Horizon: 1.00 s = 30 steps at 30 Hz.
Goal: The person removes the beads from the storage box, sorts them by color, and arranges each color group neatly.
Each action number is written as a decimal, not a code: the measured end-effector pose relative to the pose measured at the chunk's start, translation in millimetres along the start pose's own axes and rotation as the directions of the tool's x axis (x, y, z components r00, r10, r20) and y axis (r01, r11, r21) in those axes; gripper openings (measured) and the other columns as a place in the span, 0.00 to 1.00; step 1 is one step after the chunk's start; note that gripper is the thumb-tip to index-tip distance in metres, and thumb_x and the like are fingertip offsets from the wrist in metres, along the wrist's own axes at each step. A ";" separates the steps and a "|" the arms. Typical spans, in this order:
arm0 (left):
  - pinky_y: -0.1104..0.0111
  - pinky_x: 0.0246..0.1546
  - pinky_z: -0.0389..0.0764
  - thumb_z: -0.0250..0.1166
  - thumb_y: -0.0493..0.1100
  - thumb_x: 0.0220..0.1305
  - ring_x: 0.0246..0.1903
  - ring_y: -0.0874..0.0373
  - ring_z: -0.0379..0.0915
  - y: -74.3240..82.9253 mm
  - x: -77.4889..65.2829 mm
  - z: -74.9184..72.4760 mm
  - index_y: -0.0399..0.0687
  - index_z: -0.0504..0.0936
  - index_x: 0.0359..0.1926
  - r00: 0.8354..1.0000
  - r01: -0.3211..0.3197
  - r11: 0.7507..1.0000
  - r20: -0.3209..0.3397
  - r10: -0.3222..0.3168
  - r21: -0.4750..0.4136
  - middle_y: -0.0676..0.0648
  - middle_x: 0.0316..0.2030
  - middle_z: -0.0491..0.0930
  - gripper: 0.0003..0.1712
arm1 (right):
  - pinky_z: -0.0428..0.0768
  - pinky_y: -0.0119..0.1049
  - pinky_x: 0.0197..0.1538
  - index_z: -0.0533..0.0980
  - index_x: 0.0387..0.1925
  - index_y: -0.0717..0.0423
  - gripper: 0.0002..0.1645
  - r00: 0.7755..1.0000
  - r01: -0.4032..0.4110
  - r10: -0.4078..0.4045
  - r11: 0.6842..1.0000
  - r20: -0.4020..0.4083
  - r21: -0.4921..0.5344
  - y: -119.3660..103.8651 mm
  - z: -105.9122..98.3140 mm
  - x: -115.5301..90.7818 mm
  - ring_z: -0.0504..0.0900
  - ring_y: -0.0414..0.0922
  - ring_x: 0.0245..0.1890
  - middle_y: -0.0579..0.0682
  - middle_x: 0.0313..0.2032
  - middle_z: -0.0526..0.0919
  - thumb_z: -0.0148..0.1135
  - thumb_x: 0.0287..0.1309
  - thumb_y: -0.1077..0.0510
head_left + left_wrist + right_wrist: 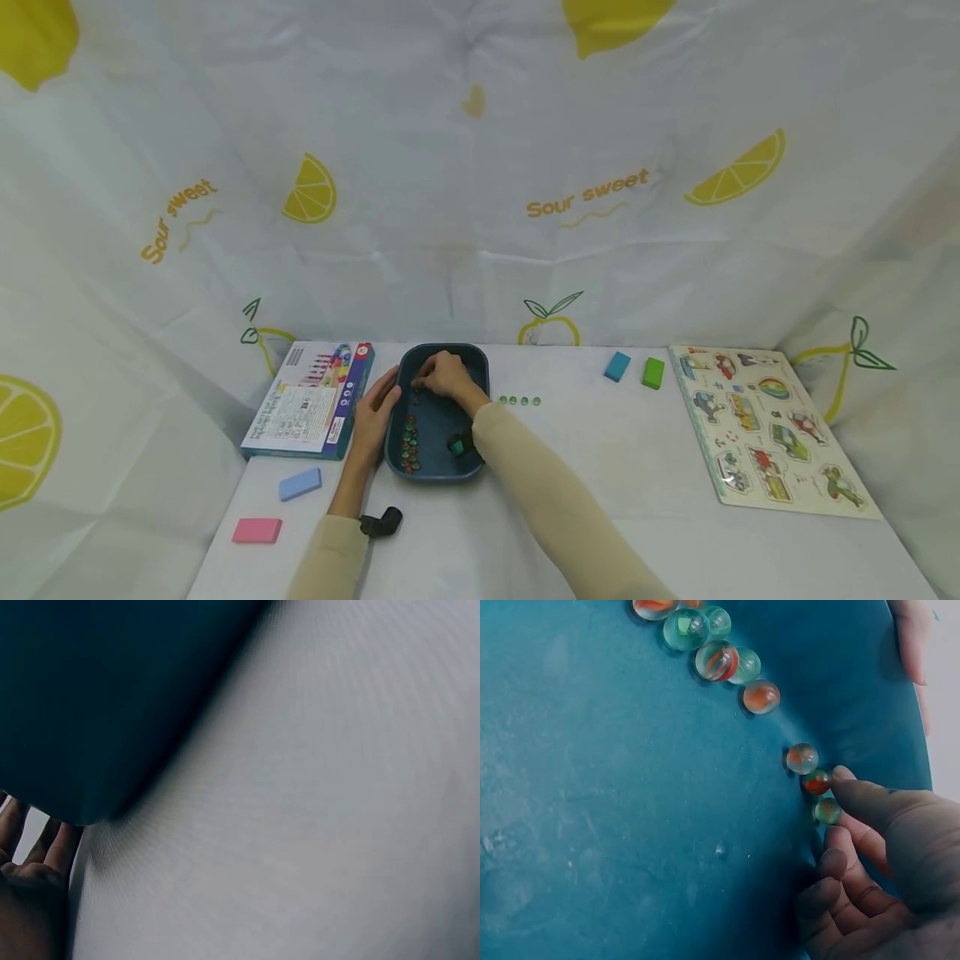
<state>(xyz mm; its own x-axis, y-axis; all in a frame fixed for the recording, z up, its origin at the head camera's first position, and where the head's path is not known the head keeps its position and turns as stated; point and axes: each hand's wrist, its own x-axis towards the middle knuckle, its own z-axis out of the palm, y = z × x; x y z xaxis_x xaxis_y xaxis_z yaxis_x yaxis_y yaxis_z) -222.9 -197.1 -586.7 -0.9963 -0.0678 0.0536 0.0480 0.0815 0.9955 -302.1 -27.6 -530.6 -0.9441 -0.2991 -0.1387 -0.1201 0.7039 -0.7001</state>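
Observation:
A dark blue tray [437,478] holds glass marbles [409,442] with green and orange swirls, lined along its left side. My left hand [372,417] grips the tray's left rim, thumb over the edge and fingers outside; part of this hand [34,870] shows behind the tray [112,690] in the left wrist view. My right hand [447,375] reaches inside near the far left corner. In the right wrist view, its thumb [870,799] is at a red-orange marble [817,781] and its index finger at a green marble [827,811]; I cannot tell whether it pinches one.
Several green marbles [520,401] stand in a row right of the tray. A boxed toy [311,400] lies left. Blue [617,367] and green [652,373] blocks and a picture puzzle board [772,429] lie right. Light blue [300,484] and pink [257,531] blocks lie front left.

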 end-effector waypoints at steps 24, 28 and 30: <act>0.89 0.64 0.69 0.58 0.49 0.82 0.78 0.47 0.65 -0.4 -0.3 -0.1 0.52 0.71 0.78 1.000 -0.005 1.000 -0.017 0.005 0.004 0.45 0.77 0.72 0.28 | 0.79 0.33 0.37 0.88 0.48 0.54 0.13 0.953 0.301 -0.302 0.945 -0.013 0.132 9.0 -60.0 -16.0 0.80 0.41 0.32 0.52 0.36 0.88 0.69 0.70 0.51; 0.89 0.63 0.69 0.59 0.49 0.81 0.76 0.54 0.69 -1.0 -0.5 0.6 0.52 0.72 0.77 1.000 0.001 1.000 -0.031 -0.001 0.013 0.45 0.76 0.73 0.28 | 0.80 0.33 0.38 0.88 0.46 0.53 0.10 0.937 0.351 -0.346 0.924 -0.056 0.153 37.5 -92.6 -40.5 0.81 0.40 0.32 0.51 0.35 0.88 0.71 0.68 0.53; 0.89 0.63 0.69 0.59 0.49 0.81 0.74 0.58 0.70 -0.8 -0.6 -0.4 0.52 0.72 0.77 0.999 0.006 1.000 -0.036 -0.005 0.023 0.46 0.76 0.73 0.28 | 0.81 0.33 0.39 0.88 0.46 0.52 0.10 0.941 0.338 -0.331 0.933 -0.071 0.128 58.5 -106.4 -55.5 0.82 0.40 0.33 0.50 0.36 0.88 0.71 0.68 0.53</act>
<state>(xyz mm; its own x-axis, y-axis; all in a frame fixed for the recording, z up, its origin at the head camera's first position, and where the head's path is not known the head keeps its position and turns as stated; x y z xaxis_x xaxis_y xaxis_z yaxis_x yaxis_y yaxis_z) -222.2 -197.5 -587.4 -0.9932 -0.1040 0.0517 0.0408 0.1040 0.9937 -289.4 98.7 -489.4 -0.8702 -0.4689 0.1509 -0.3917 0.4730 -0.7892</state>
